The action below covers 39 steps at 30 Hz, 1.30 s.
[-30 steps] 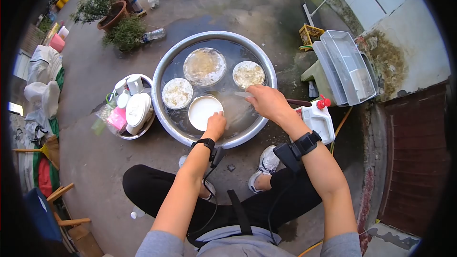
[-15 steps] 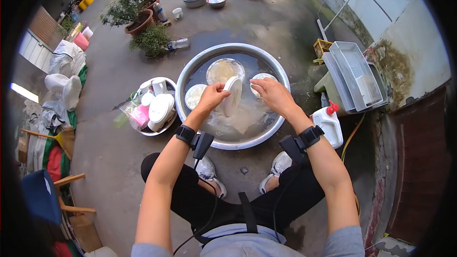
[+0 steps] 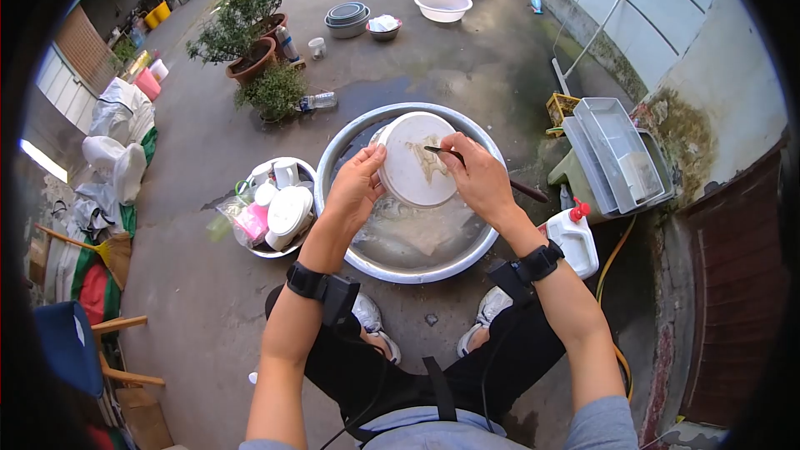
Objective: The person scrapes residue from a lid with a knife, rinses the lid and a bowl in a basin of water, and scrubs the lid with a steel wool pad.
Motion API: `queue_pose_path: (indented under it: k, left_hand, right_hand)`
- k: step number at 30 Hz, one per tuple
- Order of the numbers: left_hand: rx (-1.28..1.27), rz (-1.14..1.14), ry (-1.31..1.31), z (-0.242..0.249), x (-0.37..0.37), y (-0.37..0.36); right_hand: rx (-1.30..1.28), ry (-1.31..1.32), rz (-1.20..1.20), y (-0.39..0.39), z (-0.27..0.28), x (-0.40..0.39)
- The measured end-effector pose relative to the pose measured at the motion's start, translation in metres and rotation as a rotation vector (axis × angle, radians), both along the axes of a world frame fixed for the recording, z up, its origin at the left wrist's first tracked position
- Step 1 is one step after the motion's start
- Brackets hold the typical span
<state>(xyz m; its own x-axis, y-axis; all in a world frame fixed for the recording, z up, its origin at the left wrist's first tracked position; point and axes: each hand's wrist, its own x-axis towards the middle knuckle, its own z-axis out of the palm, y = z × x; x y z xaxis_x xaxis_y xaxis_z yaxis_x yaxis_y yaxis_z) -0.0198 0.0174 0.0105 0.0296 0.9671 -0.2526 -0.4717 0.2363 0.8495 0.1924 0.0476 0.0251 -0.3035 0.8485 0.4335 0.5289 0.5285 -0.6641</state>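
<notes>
My left hand (image 3: 358,179) grips the left edge of a white round lid (image 3: 408,175), which is tilted up above a large metal basin (image 3: 331,147). Brown residue marks the lid's face. My right hand (image 3: 477,177) is closed around a slim tool with a dark brown handle (image 3: 528,192). Its dark tip rests at or just over the residue; its exact kind I cannot make out. Cloudy water (image 3: 400,237) with pale matter fills the basin below. The raised lid and my hands hide much of the basin's far part.
Left of the basin, a bowl (image 3: 275,252) holds white containers and a pink item. A white jug with a red cap (image 3: 572,242) stands at right, near stacked clear bins (image 3: 621,150). Potted plants (image 3: 250,62) and a pale basin (image 3: 443,5) are farther off.
The lid has turned from edge-on to face-up and come higher. My right hand now holds the dark-handled tool against or near it. The view has shifted slightly.
</notes>
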Motion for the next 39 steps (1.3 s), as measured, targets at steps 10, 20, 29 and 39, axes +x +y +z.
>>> queue_pose_path:
  k: [10,20,29,39]
  left_hand:
    - [-0.069,0.072,0.038,0.008,-0.001,-0.008]
    - [-0.035,0.148,-0.012,0.008,-0.008,-0.007]
    - [0.066,0.388,-0.171,0.031,-0.011,-0.007]
    - [-0.032,0.143,0.024,0.016,0.017,-0.020]
  right_hand:
    - [-0.079,-0.015,0.018,0.005,0.003,0.001]
    - [-0.088,0.123,0.056,0.014,-0.015,0.012]
    - [-0.145,0.385,-0.108,0.027,-0.021,0.025]
    - [-0.016,0.146,0.013,0.002,0.000,0.002]
